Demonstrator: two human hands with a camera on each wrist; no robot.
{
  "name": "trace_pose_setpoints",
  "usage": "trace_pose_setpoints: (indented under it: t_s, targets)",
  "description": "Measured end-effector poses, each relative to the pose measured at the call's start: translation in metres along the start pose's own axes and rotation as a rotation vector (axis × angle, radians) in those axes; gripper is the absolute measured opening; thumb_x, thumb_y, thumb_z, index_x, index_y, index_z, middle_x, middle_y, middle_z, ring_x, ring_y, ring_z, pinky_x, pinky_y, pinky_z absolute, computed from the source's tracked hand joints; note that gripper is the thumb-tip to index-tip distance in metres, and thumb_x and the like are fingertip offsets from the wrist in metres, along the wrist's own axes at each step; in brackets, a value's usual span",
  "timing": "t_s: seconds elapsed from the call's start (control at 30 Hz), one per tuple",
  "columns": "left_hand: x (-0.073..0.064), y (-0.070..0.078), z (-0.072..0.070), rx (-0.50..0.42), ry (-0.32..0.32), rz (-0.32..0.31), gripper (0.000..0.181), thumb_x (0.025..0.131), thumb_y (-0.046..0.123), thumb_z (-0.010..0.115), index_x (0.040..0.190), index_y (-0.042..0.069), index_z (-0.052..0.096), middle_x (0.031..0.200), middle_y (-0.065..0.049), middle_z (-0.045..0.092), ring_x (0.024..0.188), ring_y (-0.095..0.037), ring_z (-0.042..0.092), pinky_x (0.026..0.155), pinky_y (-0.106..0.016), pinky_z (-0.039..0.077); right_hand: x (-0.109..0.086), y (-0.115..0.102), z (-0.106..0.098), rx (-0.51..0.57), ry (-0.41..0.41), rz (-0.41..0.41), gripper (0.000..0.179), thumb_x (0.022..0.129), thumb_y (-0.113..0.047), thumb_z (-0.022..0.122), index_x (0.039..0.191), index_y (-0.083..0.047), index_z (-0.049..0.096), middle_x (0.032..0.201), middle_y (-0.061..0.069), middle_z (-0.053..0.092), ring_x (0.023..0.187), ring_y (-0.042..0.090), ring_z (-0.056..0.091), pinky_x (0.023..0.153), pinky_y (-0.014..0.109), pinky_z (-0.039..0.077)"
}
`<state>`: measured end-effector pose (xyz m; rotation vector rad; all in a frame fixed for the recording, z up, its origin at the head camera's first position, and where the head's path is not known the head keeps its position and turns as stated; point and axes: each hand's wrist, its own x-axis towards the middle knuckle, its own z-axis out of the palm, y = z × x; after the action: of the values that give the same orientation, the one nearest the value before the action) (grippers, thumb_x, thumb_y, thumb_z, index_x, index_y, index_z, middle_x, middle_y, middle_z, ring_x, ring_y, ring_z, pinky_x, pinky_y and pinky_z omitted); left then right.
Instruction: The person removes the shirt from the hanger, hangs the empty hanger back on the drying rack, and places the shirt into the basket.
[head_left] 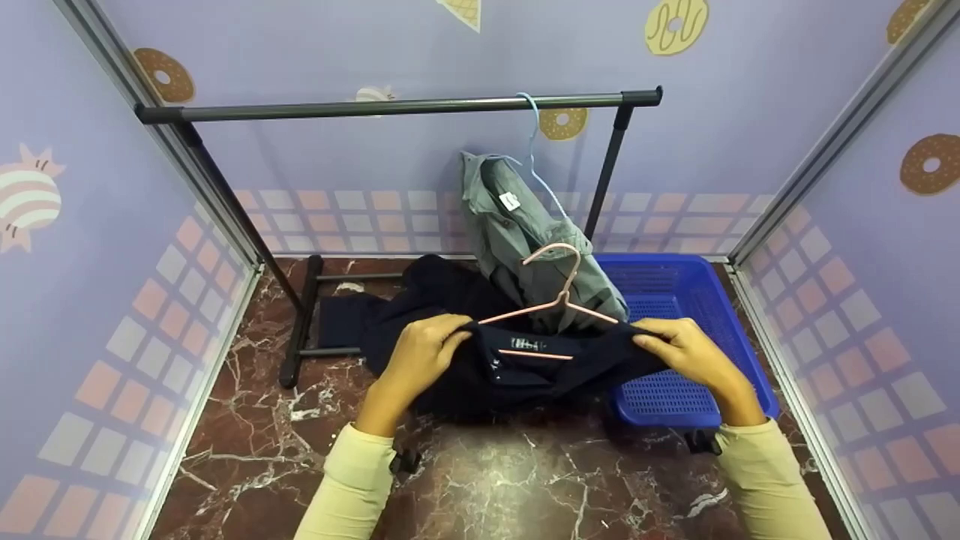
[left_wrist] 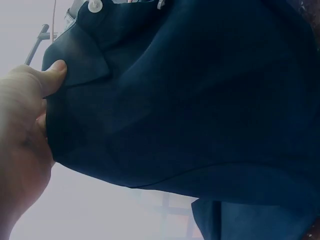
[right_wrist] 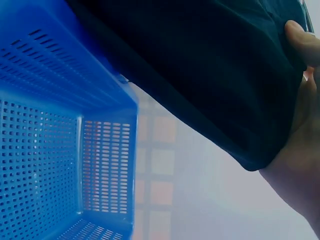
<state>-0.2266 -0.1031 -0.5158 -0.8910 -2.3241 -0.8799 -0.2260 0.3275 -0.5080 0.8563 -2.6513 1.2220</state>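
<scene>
A navy shirt [head_left: 472,390] is stretched between both hands in the head view, its collar opening facing up. My left hand [head_left: 424,349] pinches it at the left shoulder, thumb on top. At the other shoulder my right hand [head_left: 686,349] grips the cloth the same way. A pink hanger [head_left: 577,266] sits inside the shirt, its hook and sloping arms above the neckline and part of its lower bar showing within. In the left wrist view a white button [left_wrist: 95,6] shows near the collar flap. The right wrist view has dark cloth [right_wrist: 200,65] draping from the thumb.
A black clothes rack [head_left: 337,109] stands behind, with a grey-green shirt [head_left: 487,210] hanging from it on a light blue hanger [head_left: 533,142]. A blue plastic basket [head_left: 705,266] is on the marbled floor at right. Patterned walls enclose three sides.
</scene>
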Motion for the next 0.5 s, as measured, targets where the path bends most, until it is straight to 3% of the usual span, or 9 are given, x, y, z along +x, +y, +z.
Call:
trace_pose_setpoints:
  t_s: [0.23, 0.5]
  targets:
    - [-0.005, -0.001, 0.001, -0.024, -0.01, -0.035, 0.017, 0.092, 0.008, 0.075, 0.108, 0.001, 0.077, 0.102, -0.012, 0.079, 0.095, -0.029, 0.076, 0.087, -0.042, 0.062, -0.004, -0.002, 0.01, -0.021, 0.042, -0.023, 0.02, 0.093, 0.002, 0.071, 0.105, -0.011, 0.08, 0.096, 0.002, 0.079, 0.084, 0.001, 0.065, 0.078, 0.007, 0.049]
    - [-0.004, 0.0, 0.001, -0.058, 0.024, -0.044, 0.017, 0.091, 0.01, 0.077, 0.105, 0.002, 0.079, 0.1, -0.012, 0.079, 0.093, -0.028, 0.077, 0.084, -0.042, 0.062, -0.004, -0.001, 0.011, -0.038, 0.044, -0.055, 0.021, 0.094, 0.001, 0.071, 0.106, -0.014, 0.08, 0.097, -0.001, 0.079, 0.085, 0.001, 0.066, 0.08, 0.007, 0.05]
